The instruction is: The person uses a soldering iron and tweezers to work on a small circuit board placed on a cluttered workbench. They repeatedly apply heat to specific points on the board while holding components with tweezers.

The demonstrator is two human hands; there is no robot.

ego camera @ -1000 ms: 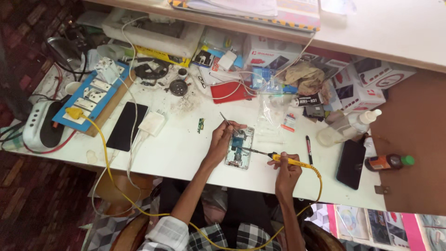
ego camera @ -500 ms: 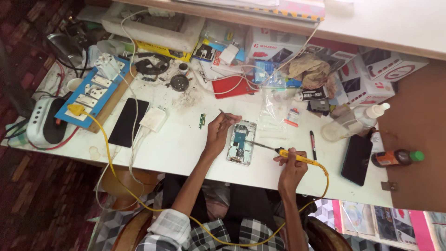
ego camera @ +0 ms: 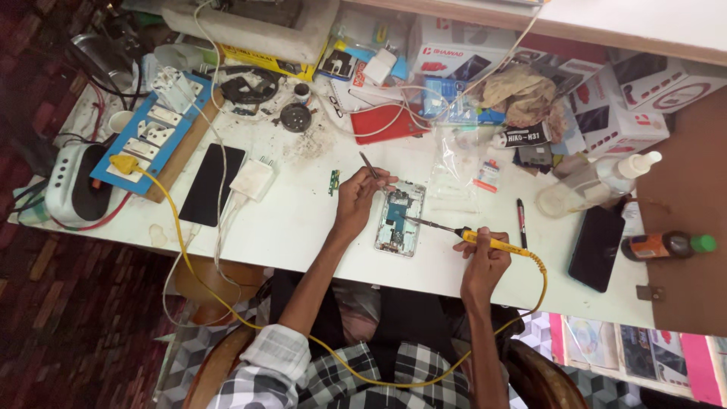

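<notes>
My right hand (ego camera: 485, 261) is gripping the yellow soldering iron (ego camera: 485, 241), its tip touching the opened phone (ego camera: 399, 218) lying on the white surface (ego camera: 303, 220). My left hand (ego camera: 356, 198) is pinching tweezers (ego camera: 369, 167) beside the phone's far left edge. I judge I'm soldering; steadiness matters next.

Single head view, high above, looking straight down on worktable (ego camera: 303, 220)

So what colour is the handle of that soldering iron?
Yellow, with a matching yellow cord; the soldering iron shows best in the head view.
</notes>
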